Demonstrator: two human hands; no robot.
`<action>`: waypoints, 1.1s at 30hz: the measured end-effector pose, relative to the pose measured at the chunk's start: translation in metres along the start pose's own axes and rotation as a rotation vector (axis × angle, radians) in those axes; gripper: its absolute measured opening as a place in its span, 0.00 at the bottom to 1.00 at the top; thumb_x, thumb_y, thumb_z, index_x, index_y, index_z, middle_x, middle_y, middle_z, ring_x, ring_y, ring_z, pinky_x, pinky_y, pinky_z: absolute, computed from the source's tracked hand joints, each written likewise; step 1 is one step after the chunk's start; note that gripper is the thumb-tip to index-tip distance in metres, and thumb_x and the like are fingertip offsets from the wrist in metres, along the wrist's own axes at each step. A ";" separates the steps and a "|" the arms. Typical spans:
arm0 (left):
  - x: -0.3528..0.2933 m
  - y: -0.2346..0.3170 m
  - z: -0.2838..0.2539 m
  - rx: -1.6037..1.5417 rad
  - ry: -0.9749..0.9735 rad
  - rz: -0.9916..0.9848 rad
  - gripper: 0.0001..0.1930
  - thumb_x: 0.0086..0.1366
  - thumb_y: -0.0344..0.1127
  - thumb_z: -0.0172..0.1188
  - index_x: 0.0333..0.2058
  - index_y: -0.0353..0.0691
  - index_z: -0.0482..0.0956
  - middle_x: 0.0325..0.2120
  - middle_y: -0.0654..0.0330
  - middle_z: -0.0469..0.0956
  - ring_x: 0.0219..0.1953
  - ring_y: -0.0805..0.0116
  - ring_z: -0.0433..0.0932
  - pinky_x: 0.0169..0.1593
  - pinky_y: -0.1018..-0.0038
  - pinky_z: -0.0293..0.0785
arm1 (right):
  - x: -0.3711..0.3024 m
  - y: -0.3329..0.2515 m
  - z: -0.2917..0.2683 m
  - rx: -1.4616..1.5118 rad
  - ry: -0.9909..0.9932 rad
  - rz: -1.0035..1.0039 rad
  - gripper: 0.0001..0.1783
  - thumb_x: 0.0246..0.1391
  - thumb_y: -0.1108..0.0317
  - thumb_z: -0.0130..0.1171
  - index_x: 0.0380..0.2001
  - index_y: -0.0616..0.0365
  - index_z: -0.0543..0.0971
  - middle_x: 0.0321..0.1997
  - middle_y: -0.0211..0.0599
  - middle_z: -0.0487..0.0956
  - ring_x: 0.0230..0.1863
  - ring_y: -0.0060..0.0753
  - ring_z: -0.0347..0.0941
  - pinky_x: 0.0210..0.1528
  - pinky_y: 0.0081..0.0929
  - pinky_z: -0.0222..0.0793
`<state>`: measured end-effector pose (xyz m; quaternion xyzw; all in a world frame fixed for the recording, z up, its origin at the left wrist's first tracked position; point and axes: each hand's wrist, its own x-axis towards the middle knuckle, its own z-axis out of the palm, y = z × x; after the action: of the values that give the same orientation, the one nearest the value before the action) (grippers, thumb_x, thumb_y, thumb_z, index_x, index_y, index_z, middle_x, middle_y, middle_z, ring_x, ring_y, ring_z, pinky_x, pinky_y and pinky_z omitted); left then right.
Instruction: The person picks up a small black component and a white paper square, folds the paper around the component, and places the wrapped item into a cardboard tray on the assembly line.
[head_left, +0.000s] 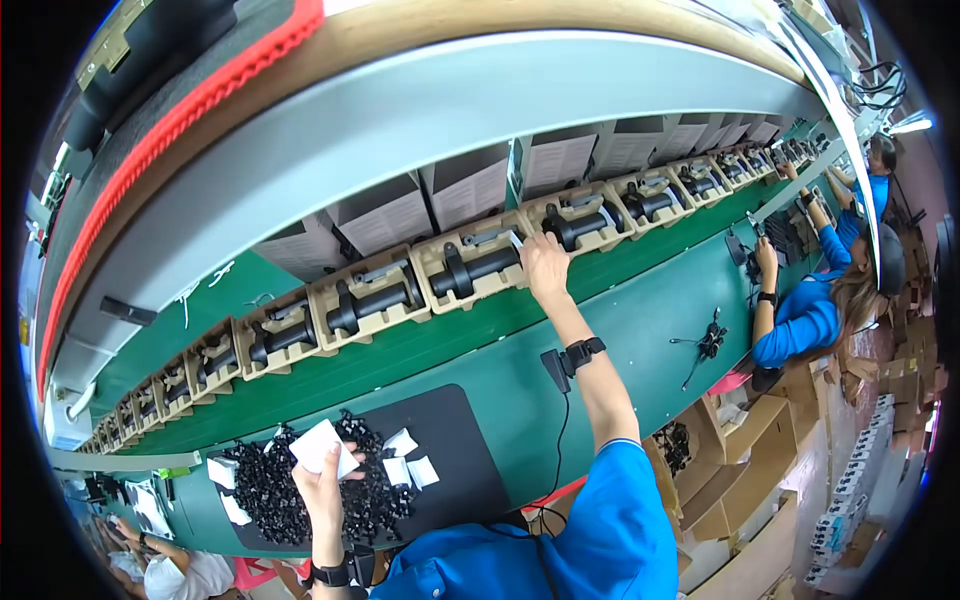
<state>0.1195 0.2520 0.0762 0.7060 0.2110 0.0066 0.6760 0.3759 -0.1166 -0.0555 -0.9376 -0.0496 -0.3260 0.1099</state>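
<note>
My left hand (321,488) grips a white square stack of what look like paper slips (316,446), held above a heap of small black parts (272,500). The heap lies on a dark mat (462,440), with several loose white slips (424,471) around it. My right hand (545,266) reaches out to the row of trays, its fingers pinched together. Between its fingertips shows the edge of a small white piece (516,240). It hangs over the rim between one moulded tan tray (437,305) and its right neighbour. Each tray holds a black cylindrical device (485,268) and a grey part.
The trays run in a long row along a green bench (620,330). Grey printed boxes (470,190) stand behind them, under a shelf. A black cable bundle (711,340) lies at right, near a co-worker in blue (805,320). Cardboard boxes (745,470) stand below the bench.
</note>
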 end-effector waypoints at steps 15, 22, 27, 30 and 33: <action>-0.005 -0.011 -0.038 0.003 0.072 -0.003 0.16 0.64 0.37 0.55 0.43 0.28 0.71 0.30 0.50 0.79 0.26 0.64 0.81 0.21 0.76 0.79 | -0.001 0.009 0.033 -0.111 -0.508 0.291 0.08 0.43 0.65 0.62 0.25 0.58 0.78 0.30 0.37 0.76 0.39 0.39 0.74 0.33 0.35 0.74; -0.028 0.003 -0.065 -0.182 -0.069 -0.154 0.17 0.65 0.34 0.53 0.48 0.29 0.67 0.34 0.51 0.78 0.30 0.63 0.81 0.26 0.72 0.81 | -0.021 -0.120 -0.107 0.383 -0.296 0.099 0.27 0.39 0.64 0.65 0.46 0.55 0.73 0.47 0.43 0.73 0.47 0.44 0.71 0.46 0.37 0.72; -0.053 -0.002 -0.080 -0.418 -0.130 -0.248 0.19 0.65 0.32 0.53 0.52 0.32 0.64 0.41 0.54 0.75 0.41 0.62 0.78 0.38 0.64 0.80 | -0.102 -0.304 -0.218 0.950 -0.519 -0.480 0.51 0.28 0.62 0.71 0.59 0.64 0.60 0.62 0.51 0.59 0.61 0.51 0.57 0.62 0.43 0.57; -0.066 -0.009 -0.101 -0.413 -0.145 -0.199 0.19 0.65 0.31 0.53 0.53 0.33 0.64 0.45 0.55 0.73 0.45 0.64 0.75 0.44 0.66 0.76 | -0.120 -0.348 -0.218 0.992 -0.499 -0.532 0.53 0.26 0.63 0.72 0.59 0.65 0.58 0.62 0.51 0.58 0.62 0.51 0.56 0.64 0.43 0.54; -0.076 -0.015 -0.127 -0.360 -0.197 -0.118 0.18 0.65 0.30 0.53 0.53 0.33 0.65 0.48 0.55 0.71 0.48 0.67 0.73 0.50 0.72 0.71 | -0.135 -0.379 -0.215 1.027 -0.527 -0.531 0.55 0.26 0.62 0.73 0.60 0.66 0.57 0.62 0.50 0.57 0.64 0.50 0.54 0.66 0.43 0.50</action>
<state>0.0080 0.3498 0.0935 0.5576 0.1802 -0.0643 0.8077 0.0791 0.1968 0.0905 -0.7700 -0.4558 -0.0352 0.4450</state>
